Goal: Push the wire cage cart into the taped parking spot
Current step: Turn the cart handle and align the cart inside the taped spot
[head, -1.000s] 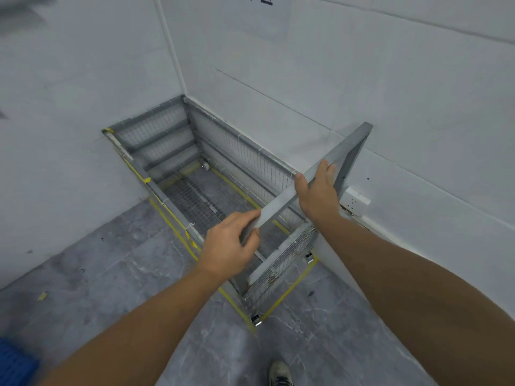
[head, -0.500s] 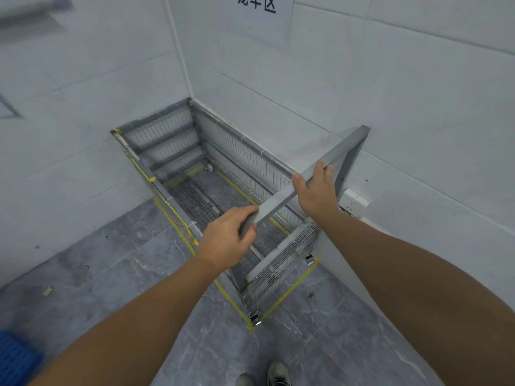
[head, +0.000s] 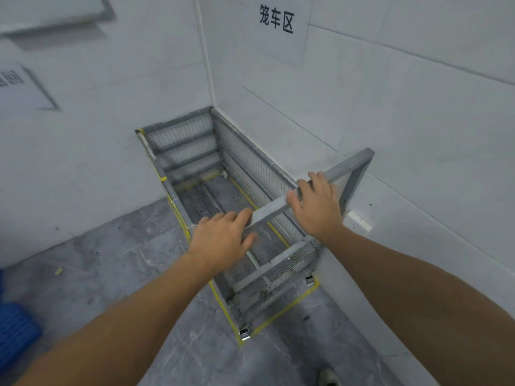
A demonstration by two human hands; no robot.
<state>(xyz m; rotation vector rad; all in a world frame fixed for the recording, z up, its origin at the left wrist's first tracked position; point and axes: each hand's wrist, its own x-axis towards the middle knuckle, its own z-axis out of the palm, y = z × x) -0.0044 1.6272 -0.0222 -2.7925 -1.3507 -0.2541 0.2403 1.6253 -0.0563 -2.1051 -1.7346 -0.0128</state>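
The grey wire cage cart (head: 250, 160) stands in the room's corner, its long side along the right wall. Yellow floor tape (head: 284, 310) outlines it, and the near left caster (head: 244, 333) sits at the tape's corner. A grey handle bar (head: 348, 165) rises at the cart's near end. My left hand (head: 220, 240) holds the bar's left end, fingers over it and thumb beneath. My right hand (head: 316, 210) lies over the bar's middle with the fingers hooked across the top. The cart is empty inside.
White tiled walls close in the far and right sides. A paper sign (head: 277, 20) hangs on the right wall and a white socket (head: 359, 220) sits low beside the handle. A blue crate (head: 14, 330) is at the left edge. My shoe (head: 328, 377) shows below.
The cart keeps its place inside the tape. My view has tilted upward, showing more wall and the sign. Both hands stay on the handle, the left thumb now lower.
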